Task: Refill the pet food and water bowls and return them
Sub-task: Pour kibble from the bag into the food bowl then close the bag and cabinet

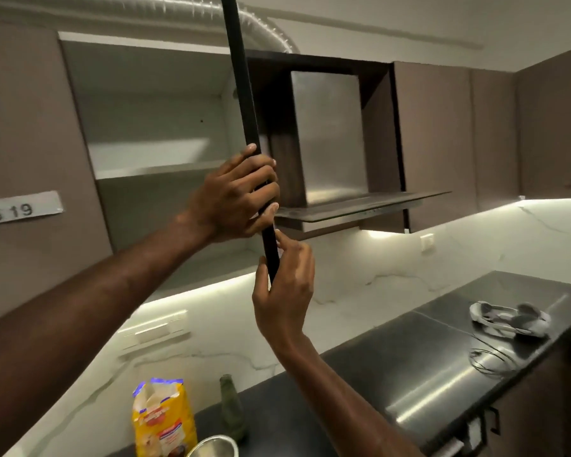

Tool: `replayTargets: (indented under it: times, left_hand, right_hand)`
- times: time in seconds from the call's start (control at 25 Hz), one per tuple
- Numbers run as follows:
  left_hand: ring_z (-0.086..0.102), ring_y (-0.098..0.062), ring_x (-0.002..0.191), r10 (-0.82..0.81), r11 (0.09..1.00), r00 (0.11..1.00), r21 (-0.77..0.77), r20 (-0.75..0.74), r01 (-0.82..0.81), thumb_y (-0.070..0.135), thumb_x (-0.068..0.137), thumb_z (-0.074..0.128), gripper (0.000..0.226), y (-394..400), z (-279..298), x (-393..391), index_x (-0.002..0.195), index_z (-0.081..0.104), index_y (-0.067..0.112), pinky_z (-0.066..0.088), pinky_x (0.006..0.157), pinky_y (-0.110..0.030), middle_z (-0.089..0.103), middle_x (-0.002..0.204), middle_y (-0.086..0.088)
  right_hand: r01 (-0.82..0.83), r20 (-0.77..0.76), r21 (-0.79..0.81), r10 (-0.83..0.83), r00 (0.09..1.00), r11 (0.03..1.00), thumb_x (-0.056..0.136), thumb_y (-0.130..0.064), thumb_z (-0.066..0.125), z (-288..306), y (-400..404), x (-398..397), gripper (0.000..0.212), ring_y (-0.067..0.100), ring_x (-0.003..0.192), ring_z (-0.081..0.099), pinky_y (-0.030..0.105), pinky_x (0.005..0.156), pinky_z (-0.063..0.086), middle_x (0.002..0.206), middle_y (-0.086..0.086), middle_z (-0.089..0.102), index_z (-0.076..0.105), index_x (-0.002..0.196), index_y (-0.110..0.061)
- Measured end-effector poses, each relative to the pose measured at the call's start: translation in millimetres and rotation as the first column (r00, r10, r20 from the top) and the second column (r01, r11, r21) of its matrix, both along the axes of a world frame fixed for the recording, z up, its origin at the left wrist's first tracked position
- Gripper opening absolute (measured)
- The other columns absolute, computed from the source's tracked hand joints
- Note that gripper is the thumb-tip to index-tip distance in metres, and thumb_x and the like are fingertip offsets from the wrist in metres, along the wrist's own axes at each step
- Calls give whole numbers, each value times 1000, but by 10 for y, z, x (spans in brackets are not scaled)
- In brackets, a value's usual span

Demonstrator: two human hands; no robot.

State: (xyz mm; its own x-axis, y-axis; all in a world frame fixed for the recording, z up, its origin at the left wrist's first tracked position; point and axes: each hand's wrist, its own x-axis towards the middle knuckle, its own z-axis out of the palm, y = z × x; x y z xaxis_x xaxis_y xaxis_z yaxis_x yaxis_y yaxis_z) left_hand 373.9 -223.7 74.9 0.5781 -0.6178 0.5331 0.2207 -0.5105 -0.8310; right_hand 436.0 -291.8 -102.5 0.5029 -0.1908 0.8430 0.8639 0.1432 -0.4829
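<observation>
Both hands are raised to the dark edge of an open upper cabinet door [244, 103]. My left hand [238, 196] is wrapped around the door's edge. Just below it, my right hand [284, 288] pinches the door's bottom corner between thumb and fingers. Down on the black counter [393, 374] stands a yellow pet food bag [162, 420], open at the top. The rim of a steel bowl [211, 446] shows at the bottom edge beside the bag. A green glass bottle [233, 410] stands behind the bowl.
The open cabinet [152, 127] has bare white shelves. A steel range hood [337, 159] hangs to the right of the door. A white headset [508, 319] with cables lies on the counter at the right. A label reading "S 19" [20, 211] is stuck on the left cabinet.
</observation>
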Motion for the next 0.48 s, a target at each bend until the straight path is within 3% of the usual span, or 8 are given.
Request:
replayTargets:
  times: [0.08, 0.2, 0.32, 0.48]
  left_hand:
    - [59, -40, 139, 9, 999, 998, -42, 56, -7, 21, 100, 50, 27, 401, -91, -327, 105, 74, 10, 35, 125, -57, 73, 125, -16]
    - [41, -38, 155, 78, 979, 990, -196, 120, -53, 14, 91, 49, 45, 1052, -254, -747, 130, 70, 7, 28, 129, -56, 59, 153, -16]
    - [18, -32, 165, 267, 910, 954, -361, 134, -204, 21, 95, 47, 70, 1658, -434, -1039, 163, 39, 5, 15, 134, -51, 31, 174, -14]
    - [7, -28, 167, 473, 825, 868, -422, 150, -377, 32, 107, 40, 73, 2630, -721, -1213, 170, 14, 8, 11, 135, -50, 10, 180, -10]
  right_hand:
    - [-80, 54, -61, 84, 995, 995, 100, -28, 67, -42, 406, -305, 50, 21, 130, 57, 43, 108, 57, 146, 3, 57, 47, 145, -27]
    - [-89, 154, -242, 129, 980, 966, 105, -40, 55, -153, 1075, -627, 64, 26, 158, 35, 45, 128, 31, 173, 5, 33, 31, 163, -29]
    - [-66, 236, -390, 169, 957, 918, 106, -37, 57, -278, 1762, -776, 79, 30, 167, 11, 49, 132, 18, 181, 8, 9, 10, 171, -33]
    - [41, 325, -467, 129, 937, 883, 109, -41, 49, -425, 2787, -779, 75, 33, 168, 0, 61, 131, 18, 181, 14, 3, 10, 172, -26]
